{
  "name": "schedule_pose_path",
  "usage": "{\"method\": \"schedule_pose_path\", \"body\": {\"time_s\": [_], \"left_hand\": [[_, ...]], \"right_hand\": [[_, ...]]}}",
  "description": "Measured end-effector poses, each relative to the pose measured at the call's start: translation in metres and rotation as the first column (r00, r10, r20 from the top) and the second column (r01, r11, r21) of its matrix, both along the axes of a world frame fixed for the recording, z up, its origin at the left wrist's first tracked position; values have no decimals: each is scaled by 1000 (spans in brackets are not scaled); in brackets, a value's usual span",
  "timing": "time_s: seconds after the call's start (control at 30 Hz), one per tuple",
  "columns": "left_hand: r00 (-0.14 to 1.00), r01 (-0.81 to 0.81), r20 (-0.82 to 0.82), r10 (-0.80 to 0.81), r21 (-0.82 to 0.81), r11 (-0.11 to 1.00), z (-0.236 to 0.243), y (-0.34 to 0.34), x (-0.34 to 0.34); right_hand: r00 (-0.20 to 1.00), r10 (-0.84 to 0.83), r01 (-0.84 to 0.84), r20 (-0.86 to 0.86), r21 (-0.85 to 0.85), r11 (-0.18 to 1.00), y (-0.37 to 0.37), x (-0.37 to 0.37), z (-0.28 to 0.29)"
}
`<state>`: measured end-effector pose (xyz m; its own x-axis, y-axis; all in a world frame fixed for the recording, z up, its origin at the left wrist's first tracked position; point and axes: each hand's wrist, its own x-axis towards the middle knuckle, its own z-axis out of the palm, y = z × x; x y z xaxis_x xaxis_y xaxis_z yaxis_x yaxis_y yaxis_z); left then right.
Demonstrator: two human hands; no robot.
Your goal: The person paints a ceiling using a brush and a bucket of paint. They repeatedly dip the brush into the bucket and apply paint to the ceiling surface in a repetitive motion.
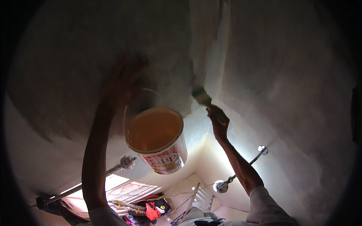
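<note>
Paintbrush point(201, 96) | I clasp it, right hand point(218, 116) raised right of the bucket point(166, 161) | left hand point(122, 86) up-left of bucket, fingers extended; hold: can't tell

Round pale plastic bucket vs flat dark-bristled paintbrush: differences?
Size: the round pale plastic bucket is bulkier than the flat dark-bristled paintbrush.
Shape: the bucket is hollow, the paintbrush slender.
Hold: the right hand grips the paintbrush; the bucket's support is unclear.
Shared: both look tilted in view.

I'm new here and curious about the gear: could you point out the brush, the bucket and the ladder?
Brush point(203, 98): head view, on its broad head.
Bucket point(166, 160): head view, on its outer wall below the rim.
Ladder point(191, 200): head view, on its left rail.
</note>
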<state>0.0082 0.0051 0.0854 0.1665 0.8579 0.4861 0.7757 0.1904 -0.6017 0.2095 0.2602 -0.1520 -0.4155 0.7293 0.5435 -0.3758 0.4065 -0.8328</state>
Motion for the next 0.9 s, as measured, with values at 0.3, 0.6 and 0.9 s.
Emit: {"method": "schedule_pose_path", "body": {"time_s": [0.3, 0.6, 0.9], "left_hand": [[999, 37, -40, -36, 34, 999, -4, 0, -3], [997, 77, -21, -76, 30, 997, -2, -1, -2], [997, 54, -57, -50, 56, 997, -7, -1, -6]], "right_hand": [[999, 48, -46, 22, -104, 994, 7, 1, 19], [998, 32, -22, -45, 206, 978, 18, -16, 212], [996, 5, 33, -88, 431, 902, 45, -29, 347]]}}
